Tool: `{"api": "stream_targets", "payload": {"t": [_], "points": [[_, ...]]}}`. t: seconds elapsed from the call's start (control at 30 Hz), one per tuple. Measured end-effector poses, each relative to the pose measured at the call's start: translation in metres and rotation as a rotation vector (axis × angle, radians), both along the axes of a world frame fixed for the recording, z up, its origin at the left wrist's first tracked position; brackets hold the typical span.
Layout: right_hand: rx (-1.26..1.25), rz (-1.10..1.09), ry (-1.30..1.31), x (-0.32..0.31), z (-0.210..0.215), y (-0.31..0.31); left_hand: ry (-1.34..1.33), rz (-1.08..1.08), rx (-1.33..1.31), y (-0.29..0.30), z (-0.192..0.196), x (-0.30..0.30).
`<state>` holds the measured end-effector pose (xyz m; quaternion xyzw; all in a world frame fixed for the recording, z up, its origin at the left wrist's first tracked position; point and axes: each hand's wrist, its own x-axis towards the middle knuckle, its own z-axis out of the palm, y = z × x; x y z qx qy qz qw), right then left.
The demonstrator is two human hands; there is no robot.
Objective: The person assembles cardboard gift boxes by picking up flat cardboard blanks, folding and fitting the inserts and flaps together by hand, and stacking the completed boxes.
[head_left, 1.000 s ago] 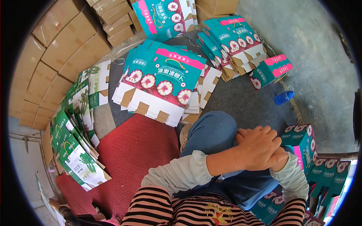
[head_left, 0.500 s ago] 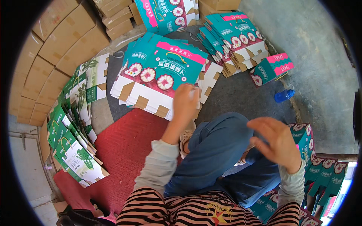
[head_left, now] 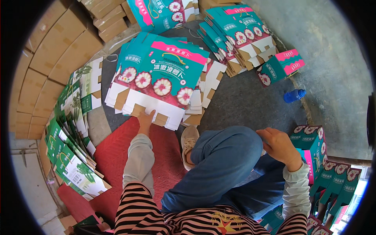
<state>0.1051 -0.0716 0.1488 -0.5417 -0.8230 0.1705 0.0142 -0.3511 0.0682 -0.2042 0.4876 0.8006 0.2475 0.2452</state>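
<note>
A pile of flattened teal-and-pink cartons [head_left: 172, 76] lies on the floor in front of me, printed with round white-and-red slices and a gold cord handle. At its near edge, my left hand [head_left: 145, 120] grips the white notched flap of the top carton, thumb above and the other fingers partly hidden. My right hand [head_left: 279, 145] is beside my raised knee, fingers loosely bent and holding nothing that I can see. Close to it on the right stands a folded-up teal carton [head_left: 309, 143].
Green-and-white flattened cartons [head_left: 76, 168] lie left, near stacked brown boxes [head_left: 58, 51]. More teal cartons [head_left: 243, 31] are piled at the back, beside one assembled teal box [head_left: 280, 67]. A blue bottle [head_left: 294, 96] lies at right. A red mat [head_left: 121, 156] covers floor nearby.
My left hand has moved left and down from above the pile's right side to the top carton's near flap. My right hand has shifted slightly, closer against the knee.
</note>
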Motion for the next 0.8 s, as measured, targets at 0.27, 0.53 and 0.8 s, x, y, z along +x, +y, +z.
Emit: {"api": "stream_targets", "payload": {"t": [0.27,0.53,0.8], "points": [[0.012,-0.054,-0.061,0.007,-0.004,-0.005,-0.922,0.487,-0.068,0.015,0.006,0.007],[0.006,-0.003,-0.067,0.002,-0.015,-0.002,-0.945,0.774,-0.029,0.016,0.007,0.022],[0.029,-0.034,-0.127,0.005,-0.023,-0.007,-1.168,0.699,-0.129,0.004,0.040,0.042]]}}
